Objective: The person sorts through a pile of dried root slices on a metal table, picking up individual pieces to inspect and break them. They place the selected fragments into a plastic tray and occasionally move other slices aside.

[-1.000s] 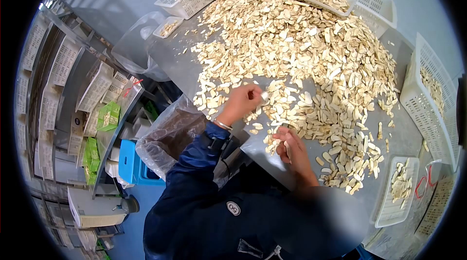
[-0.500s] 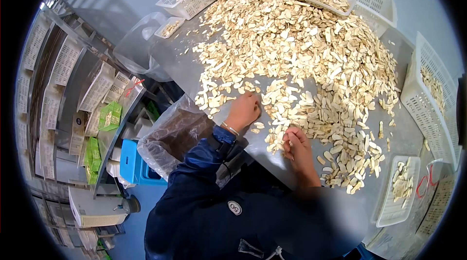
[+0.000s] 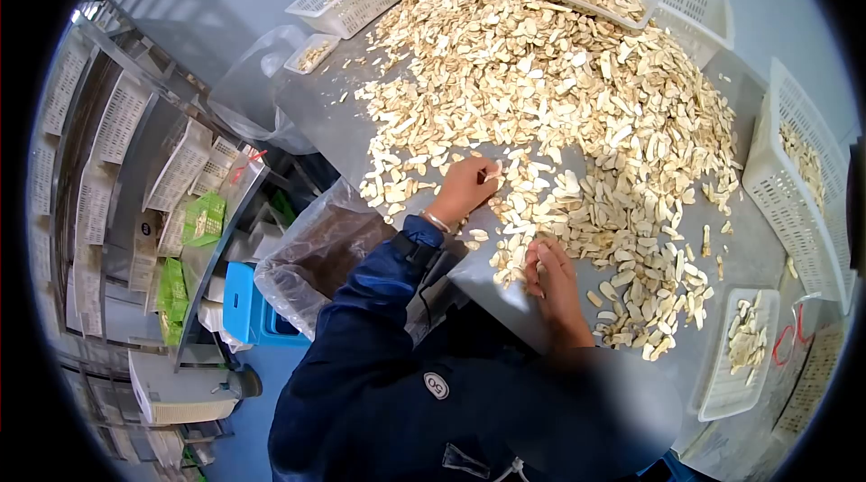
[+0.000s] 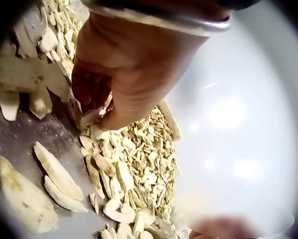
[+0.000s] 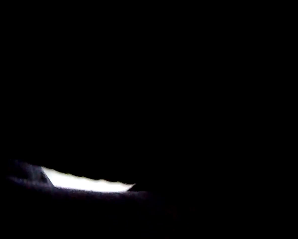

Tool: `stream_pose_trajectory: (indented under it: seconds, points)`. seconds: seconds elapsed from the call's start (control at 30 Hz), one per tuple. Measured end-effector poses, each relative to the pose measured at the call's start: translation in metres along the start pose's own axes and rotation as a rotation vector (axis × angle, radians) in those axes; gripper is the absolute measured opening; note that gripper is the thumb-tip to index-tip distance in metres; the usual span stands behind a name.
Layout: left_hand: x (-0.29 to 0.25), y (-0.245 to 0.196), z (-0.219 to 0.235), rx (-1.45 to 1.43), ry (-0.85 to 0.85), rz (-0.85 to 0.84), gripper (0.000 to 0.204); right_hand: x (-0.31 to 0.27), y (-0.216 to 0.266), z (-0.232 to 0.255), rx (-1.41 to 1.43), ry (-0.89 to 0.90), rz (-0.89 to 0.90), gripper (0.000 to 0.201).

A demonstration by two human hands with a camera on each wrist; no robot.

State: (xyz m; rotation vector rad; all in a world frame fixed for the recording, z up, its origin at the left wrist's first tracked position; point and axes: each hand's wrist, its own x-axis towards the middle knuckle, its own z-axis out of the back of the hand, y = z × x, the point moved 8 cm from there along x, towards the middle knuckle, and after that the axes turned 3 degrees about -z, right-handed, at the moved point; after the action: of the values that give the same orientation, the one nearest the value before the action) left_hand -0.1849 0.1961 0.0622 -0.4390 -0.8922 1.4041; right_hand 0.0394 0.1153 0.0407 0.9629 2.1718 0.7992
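Pale, flat, oblong dried slices point(image 3: 541, 76) form a large heap on the metal table point(image 3: 325, 112), with a looser spread reaching towards the person. At the near left edge of the spread, my left hand point(image 3: 462, 191) pinches a pale slice point(image 4: 92, 117) between thumb and fingers. Several larger slices point(image 4: 54, 172) lie on the tabletop beside it in the left wrist view. My right hand point(image 3: 555, 279) is over the near edge of the spread, its fingers bent towards the thumb; I cannot tell whether it holds a slice. The right wrist view is almost wholly dark.
White perforated baskets point(image 3: 794, 202) stand round the table's far and right sides. A shallow white tray point(image 3: 713, 396) with some slices lies at the near right, a smaller tray point(image 3: 311, 54) at the far left. A plastic-lined bin point(image 3: 298, 275) is left of the table, beyond it shelving point(image 3: 194, 320).
My left hand drew back slightly from the slices, then moved forward and right again with a slice at its fingertips. My right hand shifted slightly right and its fingers bent inward.
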Motion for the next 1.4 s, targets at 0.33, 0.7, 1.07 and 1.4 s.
stream_pose_trajectory:
  seconds: [0.33,0.7,1.07,1.4]
  points:
    - [-0.024,0.032,0.027,-0.191,-0.041,0.293,0.018,0.001,-0.008,-0.001,-0.032,0.056,-0.020,0.018]
    - [-0.033,0.070,0.029,-0.309,-0.117,0.324,0.010,0.002,-0.008,-0.002,-0.051,0.067,0.003,0.018]
    - [-0.002,-0.035,0.004,0.463,-0.084,-0.109,0.028,-0.001,-0.003,-0.003,-0.070,0.064,-0.004,0.019]
    - [-0.003,-0.010,0.011,0.204,0.040,0.153,0.012,-0.002,-0.006,-0.004,-0.060,0.065,-0.054,0.019]
